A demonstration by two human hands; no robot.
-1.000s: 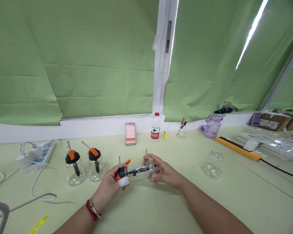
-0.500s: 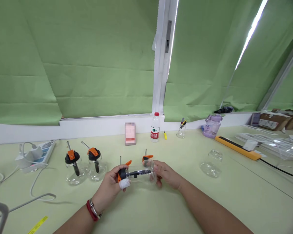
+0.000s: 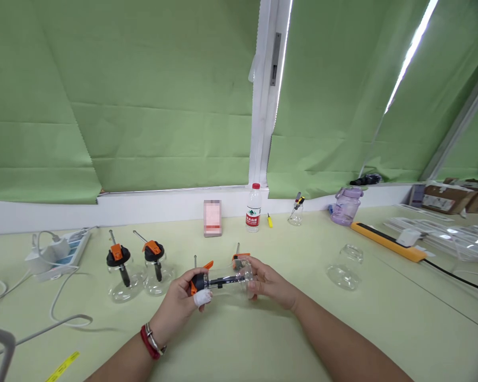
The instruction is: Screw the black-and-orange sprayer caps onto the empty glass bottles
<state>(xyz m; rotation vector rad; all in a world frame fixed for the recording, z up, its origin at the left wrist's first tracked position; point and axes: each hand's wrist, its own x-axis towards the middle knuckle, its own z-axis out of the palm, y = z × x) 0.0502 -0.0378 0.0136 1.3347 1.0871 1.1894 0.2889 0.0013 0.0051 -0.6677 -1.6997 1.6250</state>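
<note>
Hands are holding a clear glass jar [image 3: 231, 281] sideways just above the pale green bench [image 3: 263, 339]. The left hand [image 3: 181, 302] is clenching its fingers around the jar's black lid [image 3: 199, 281], which is carrying an orange lever; one fingertip is wearing a white wrap. The right hand [image 3: 269, 284] is grasping the jar's base with its fingers. A metal rod is lying inside the jar along its length. Two assembled jars [image 3: 137, 270] with black and orange lids are standing upright to the left, just beside each other. An empty glass jar [image 3: 346, 270] is standing well apart on the right. A water bottle [image 3: 254, 215] is standing near the wall.
</note>
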